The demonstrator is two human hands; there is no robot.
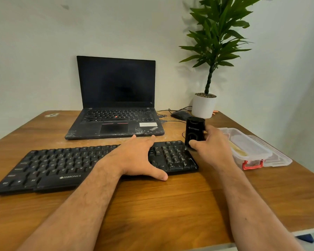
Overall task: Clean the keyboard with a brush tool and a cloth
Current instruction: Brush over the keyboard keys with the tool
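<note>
Forearms reached in from six o'clock over the wooden worktop. Spread flat, the left hand pressed on the black keyboard, its fingers straight and pointing toward one o'clock. That keyboard's long axis ran from eight o'clock to three o'clock. At its three o'clock end, just beside the number pad, the right hand gripped the black brush tool upright, thumb on its front face. Nearest the uncleaned keys was this right hand, so the next stroke probably ran toward nine o'clock. No cloth could be made out; a clear lidded box sat at three o'clock.
</note>
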